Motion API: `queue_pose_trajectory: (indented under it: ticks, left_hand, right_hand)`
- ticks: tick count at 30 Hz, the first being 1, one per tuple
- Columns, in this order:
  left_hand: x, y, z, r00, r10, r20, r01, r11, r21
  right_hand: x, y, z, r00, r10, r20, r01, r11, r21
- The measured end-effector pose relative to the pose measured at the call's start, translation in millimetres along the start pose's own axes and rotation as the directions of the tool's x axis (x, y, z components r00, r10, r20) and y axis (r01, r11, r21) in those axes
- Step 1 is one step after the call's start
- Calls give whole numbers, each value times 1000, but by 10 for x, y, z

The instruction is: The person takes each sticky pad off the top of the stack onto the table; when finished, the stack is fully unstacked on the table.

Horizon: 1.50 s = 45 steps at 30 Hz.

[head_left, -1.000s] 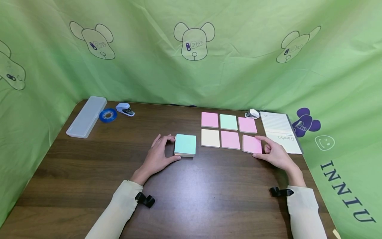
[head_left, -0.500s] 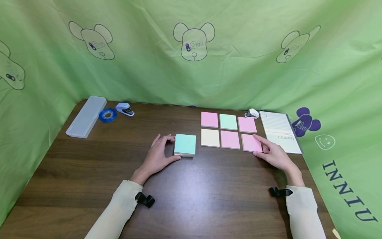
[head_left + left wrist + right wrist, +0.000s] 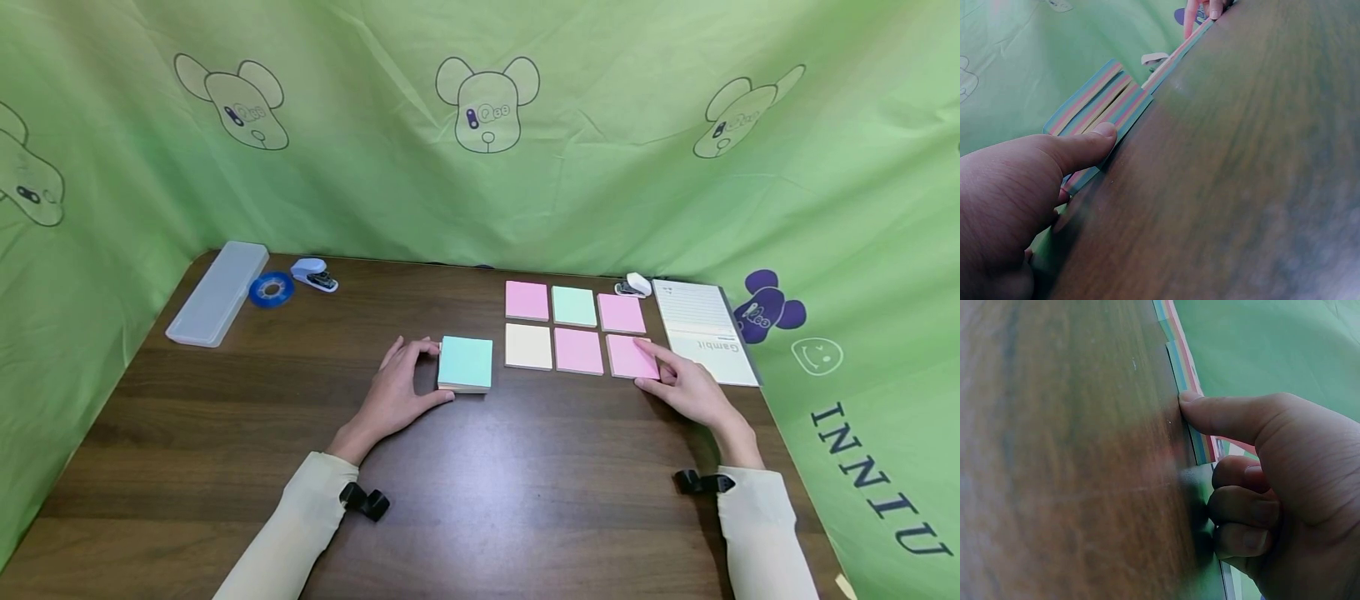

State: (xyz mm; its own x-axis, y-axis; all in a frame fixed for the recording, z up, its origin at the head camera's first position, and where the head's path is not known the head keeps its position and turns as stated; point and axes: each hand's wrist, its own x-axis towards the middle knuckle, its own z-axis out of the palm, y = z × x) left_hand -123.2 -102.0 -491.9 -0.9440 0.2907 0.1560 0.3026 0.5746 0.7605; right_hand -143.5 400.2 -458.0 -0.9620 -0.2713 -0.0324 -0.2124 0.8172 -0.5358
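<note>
In the head view my left hand (image 3: 397, 396) holds a stack of sticky note pads (image 3: 466, 362) with a teal top. Its thumb (image 3: 1088, 145) lies along the stack's striped front side; the other fingers are mostly hidden. My right hand (image 3: 693, 387) grips the front right pink sticky note pad (image 3: 628, 357), index finger at its top right and thumb at the front edge. The right wrist view shows that thumb against the pad's striped side (image 3: 1184, 375), the other fingers curled. This pad ends a front row with a cream pad (image 3: 528, 346) and another pink pad (image 3: 578, 351).
Behind lie a pink pad (image 3: 527, 300), a mint pad (image 3: 573, 306) and another pink pad (image 3: 621, 313). A white stapler (image 3: 634, 285) and a notebook (image 3: 705, 333) are at right. A plastic case (image 3: 219, 293), blue tape roll (image 3: 272, 289) and lilac stapler (image 3: 313, 273) stand at back left.
The front right pink pad has shifted slightly back and left, straightening beside its row, with my right hand following it. My left hand and the stack have stayed put.
</note>
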Motion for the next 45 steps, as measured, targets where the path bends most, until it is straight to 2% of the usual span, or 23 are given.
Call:
queue_pose_trajectory:
  ticks: [14, 23, 29, 36, 45]
  left_hand:
    - [0, -11, 12, 1000, -5, 2, 5, 1000, 7]
    - [-5, -1, 10, 1000, -11, 8, 11, 1000, 2]
    - [-6, 4, 3, 1000, -10, 4, 10, 1000, -1]
    - [-7, 16, 2, 1000, -12, 9, 12, 1000, 5]
    - [1, 9, -4, 1000, -6, 5, 6, 1000, 1]
  right_hand:
    - [1, 2, 5, 1000, -7, -1, 7, 1000, 22]
    - [10, -21, 7, 1000, -5, -11, 6, 993, 117]
    - [34, -90, 0, 998, -26, -52, 32, 991, 128]
    - [25, -241, -37, 995, -22, -97, 39, 983, 178]
    - [24, -547, -80, 984, -78, -157, 106, 978, 181]
